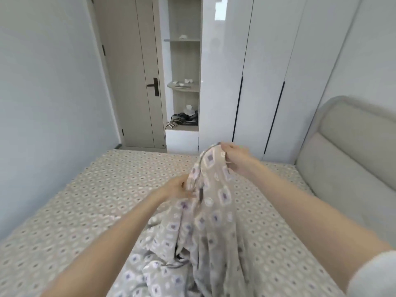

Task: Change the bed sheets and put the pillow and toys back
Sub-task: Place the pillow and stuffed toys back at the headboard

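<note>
- The sheet (214, 213) is a grey cloth printed with pale squares. It is bunched in a loose heap on the near middle of the bed and rises in a peak between the two hands.
- The right hand (234, 160) is raised at the far side, its fingers curled round the top edge of the peak.
- The left hand (179, 188) is lower and to the left, pinching a fold of the same cloth. Motion blur hides exactly how its fingers lie.
- The cloth looks light, thin and limp. It hangs in deep folds and should carry no shape of its own, so it will likely sag wherever it is unsupported.
- A hem or corner looks like the best hold, with the hands spread well apart along one edge. A hold mid-panel would only gather more bunching.
- The mattress (81, 202) is covered in a small dotted pattern, lies flat and broad, and looks soft.
- A padded grey headboard (347, 159) stands at the right, and a plain wall (42, 82) runs along the left.
- At the far side stand a closed door (132, 71), an open shelf niche (184, 108) holding small items, and glossy white wardrobe doors (267, 71).
- No pillow or toys are in view.
</note>
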The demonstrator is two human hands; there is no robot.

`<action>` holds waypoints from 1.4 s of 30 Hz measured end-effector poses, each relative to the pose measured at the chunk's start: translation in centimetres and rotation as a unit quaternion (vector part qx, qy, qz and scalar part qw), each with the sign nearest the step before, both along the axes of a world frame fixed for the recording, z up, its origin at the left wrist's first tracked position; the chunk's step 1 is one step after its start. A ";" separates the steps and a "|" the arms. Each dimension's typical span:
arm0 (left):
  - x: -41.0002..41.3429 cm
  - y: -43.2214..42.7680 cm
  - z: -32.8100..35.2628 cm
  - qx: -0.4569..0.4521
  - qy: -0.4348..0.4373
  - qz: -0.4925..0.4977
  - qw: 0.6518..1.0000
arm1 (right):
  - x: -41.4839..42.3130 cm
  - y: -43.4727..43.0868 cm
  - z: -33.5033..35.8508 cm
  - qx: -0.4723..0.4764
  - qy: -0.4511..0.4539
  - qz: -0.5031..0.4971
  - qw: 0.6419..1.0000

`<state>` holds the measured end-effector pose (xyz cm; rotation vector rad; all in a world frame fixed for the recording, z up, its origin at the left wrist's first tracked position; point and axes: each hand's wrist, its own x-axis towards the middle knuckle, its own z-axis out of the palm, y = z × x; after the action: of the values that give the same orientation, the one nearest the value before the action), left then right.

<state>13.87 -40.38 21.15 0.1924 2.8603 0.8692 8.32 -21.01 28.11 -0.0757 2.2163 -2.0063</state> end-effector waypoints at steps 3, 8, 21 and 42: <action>-0.7 -2.3 1.3 0.033 0.080 0.143 0.986 | -0.2 -4.0 2.7 -0.186 -0.076 0.030 0.979; -1.7 -8.8 7.1 0.221 0.168 0.270 0.922 | -1.5 -12.6 8.9 -0.314 -0.081 0.111 0.939; 3.9 -16.4 5.4 0.261 0.098 0.381 0.882 | -0.9 -18.0 1.4 0.109 -0.143 0.158 0.971; 10.3 6.2 10.7 0.370 0.098 0.030 0.923 | 18.3 3.4 1.8 -0.064 -0.006 -0.165 0.984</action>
<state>24.15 -34.19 31.81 0.2808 2.5485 2.0097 26.57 -17.63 29.91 0.3103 2.2092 -2.3064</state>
